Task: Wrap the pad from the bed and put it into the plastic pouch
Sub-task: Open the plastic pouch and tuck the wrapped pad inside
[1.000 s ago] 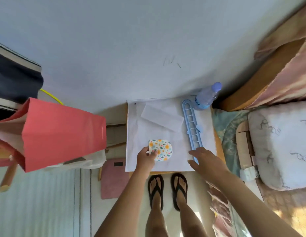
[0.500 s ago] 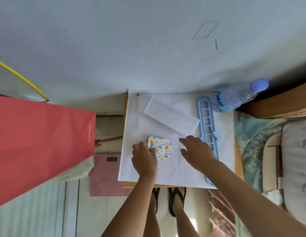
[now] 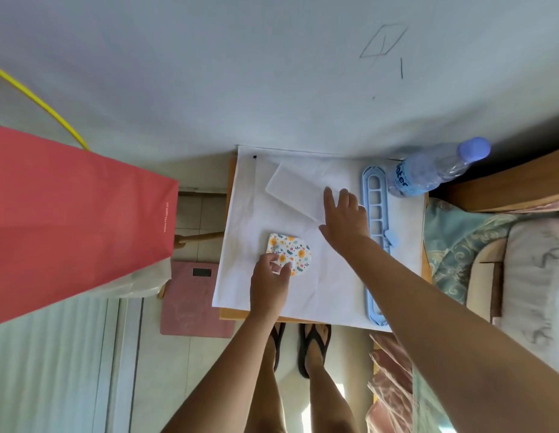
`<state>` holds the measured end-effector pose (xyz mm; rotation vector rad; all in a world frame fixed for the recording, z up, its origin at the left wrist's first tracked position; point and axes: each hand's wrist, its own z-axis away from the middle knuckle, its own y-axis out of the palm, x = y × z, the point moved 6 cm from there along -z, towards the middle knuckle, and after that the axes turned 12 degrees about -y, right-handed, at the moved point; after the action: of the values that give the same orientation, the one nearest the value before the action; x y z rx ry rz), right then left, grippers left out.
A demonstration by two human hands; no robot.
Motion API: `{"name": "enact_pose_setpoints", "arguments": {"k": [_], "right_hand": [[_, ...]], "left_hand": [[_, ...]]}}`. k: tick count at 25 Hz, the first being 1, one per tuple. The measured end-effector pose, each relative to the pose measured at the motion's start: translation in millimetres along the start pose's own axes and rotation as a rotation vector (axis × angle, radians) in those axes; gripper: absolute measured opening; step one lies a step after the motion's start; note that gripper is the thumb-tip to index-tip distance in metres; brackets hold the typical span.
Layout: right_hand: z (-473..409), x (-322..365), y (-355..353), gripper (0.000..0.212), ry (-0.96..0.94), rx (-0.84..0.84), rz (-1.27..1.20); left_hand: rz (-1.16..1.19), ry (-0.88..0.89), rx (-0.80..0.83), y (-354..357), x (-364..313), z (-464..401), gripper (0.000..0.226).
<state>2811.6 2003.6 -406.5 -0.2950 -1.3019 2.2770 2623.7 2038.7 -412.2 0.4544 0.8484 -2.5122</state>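
A pale wall (image 3: 240,73) stood behind a small table covered by a white sheet (image 3: 334,276). A red paper bag (image 3: 68,214) hung at the left, a bed with patterned bedding (image 3: 506,260) lay at the right. On the sheet, a water bottle (image 3: 428,173) lay beside a long blue plastic rack (image 3: 376,214). The right hand (image 3: 344,217), fingers spread wide, reached flat onto the near end of the white pad (image 3: 294,192). The left hand (image 3: 269,279) pinched the near edge of the flowered plastic pouch (image 3: 289,253), just below the pad.
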Motion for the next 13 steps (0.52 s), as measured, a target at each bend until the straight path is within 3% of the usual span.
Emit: {"name": "enact_pose_setpoints", "arguments": {"k": [6, 9, 13], "right_hand": [[32.6, -13.1, -16.9, 0.076, 0.122, 0.043, -0.400], [65.8, -15.5, -51.7, 0.077, 0.010, 0.043, -0.592], [119.6, -21.5, -115.5, 0.073, -0.135, 0.134, -0.760]], "left_hand": [[0.221, -0.104, 0.196, -6.2, -4.0, 9.9, 0.045], [0.334, -0.094, 0.240, -25.0, -29.2, 27.6, 0.053], [0.425, 0.042, 0.307, -64.6, -75.5, 64.5, 0.083]]}}
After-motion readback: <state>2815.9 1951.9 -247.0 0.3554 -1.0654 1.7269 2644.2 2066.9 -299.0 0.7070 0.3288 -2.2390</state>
